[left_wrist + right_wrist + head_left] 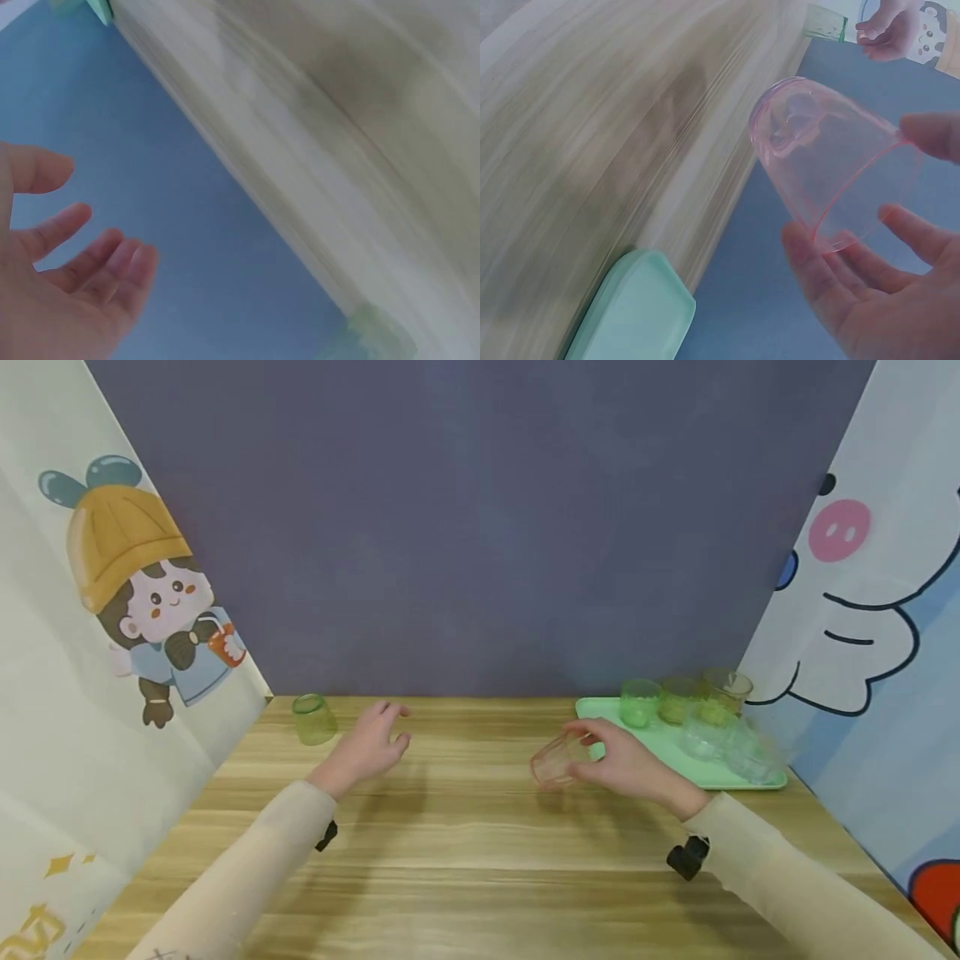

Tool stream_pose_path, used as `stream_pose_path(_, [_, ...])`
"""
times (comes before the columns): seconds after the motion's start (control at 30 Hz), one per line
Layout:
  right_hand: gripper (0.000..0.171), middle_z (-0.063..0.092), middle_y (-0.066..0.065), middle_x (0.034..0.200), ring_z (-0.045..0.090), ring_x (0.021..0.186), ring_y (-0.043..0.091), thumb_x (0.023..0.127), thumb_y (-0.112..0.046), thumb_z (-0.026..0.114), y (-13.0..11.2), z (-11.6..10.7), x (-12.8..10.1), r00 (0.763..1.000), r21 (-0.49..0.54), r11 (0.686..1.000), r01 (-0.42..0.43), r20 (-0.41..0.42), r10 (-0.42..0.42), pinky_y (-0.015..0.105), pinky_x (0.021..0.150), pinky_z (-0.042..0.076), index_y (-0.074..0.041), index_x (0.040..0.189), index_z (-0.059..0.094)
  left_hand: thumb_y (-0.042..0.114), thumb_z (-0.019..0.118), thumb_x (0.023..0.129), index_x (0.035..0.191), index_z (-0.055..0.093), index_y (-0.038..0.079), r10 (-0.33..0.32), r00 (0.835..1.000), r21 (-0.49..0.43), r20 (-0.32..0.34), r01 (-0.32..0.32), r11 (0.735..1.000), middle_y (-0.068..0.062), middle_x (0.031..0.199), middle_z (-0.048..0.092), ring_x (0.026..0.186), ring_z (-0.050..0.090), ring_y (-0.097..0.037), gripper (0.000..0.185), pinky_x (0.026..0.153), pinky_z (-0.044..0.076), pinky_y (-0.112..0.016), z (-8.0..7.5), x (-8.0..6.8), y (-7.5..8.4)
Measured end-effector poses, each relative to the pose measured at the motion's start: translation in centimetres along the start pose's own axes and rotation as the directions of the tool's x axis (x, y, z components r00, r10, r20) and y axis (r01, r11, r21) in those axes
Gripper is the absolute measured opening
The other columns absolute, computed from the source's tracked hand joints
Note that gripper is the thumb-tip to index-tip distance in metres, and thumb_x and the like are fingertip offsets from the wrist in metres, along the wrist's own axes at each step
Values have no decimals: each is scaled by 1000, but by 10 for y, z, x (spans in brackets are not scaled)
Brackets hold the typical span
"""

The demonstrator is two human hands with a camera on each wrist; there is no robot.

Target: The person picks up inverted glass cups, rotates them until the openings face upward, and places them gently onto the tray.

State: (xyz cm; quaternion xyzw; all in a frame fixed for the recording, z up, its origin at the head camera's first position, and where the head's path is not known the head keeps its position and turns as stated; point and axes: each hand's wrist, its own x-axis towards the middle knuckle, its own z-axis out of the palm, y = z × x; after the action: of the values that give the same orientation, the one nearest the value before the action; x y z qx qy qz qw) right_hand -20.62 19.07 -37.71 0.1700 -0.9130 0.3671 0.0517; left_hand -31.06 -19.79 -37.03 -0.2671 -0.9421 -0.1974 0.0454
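My right hand [622,760] pinches a clear pink cup [817,157] near its rim, thumb on one side and fingers on the other. The cup is tilted above the wooden table, its thick base pointing away from the palm. On the left, my left hand [366,747] hovers over the table with its fingers loosely bent and nothing in them. Just left of that hand stands a green cup [313,720], near the table's far edge; whether its mouth faces up or down I cannot tell.
At the far right of the table [450,835] lies a light green tray [660,745]. It bears a green cup [640,703], yellowish cups [726,687] and clear cups [752,756]. A dark panel [480,527] rises behind the table, with printed sheets at both sides.
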Motion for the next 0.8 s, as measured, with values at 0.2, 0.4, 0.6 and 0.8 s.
stream_pose_path(0.2, [59,56,20,140,59,114,40,89,-23,75,-1,-5,-3,999,-71,997,-23,-29,21,53,93,49,-1,140,56,20,55,103,136,54,-1,0,1000,58,-18,1,998,-23,131,51,122,49,-43,40,95,46,-57,-7,7,-12])
stream_pose_path(0.4, [59,54,18,142,57,119,39,90,-28,73,-4,-8,-2,997,-142,987,-74,-32,70,55,95,48,-5,142,56,19,57,102,132,57,-2,55,997,170,-60,-44,984,-23,126,54,114,52,-42,37,90,47,-56,-13,7,-21])
stream_pose_path(0.6, [60,52,20,143,54,125,43,90,-29,72,-3,-11,0,997,-220,972,-82,-23,79,58,98,47,-5,143,55,18,58,101,128,60,-1,82,993,304,-86,-53,951,-23,122,56,109,54,-42,33,85,49,-54,-20,5,-33])
stream_pose_path(0.8, [57,52,22,140,50,128,45,90,-26,72,6,-22,-6,995,-314,944,-99,-35,93,62,96,46,-5,141,57,20,56,101,127,60,-1,89,992,378,-86,-50,924,-24,123,56,111,54,-44,34,87,49,-58,-23,9,-43])
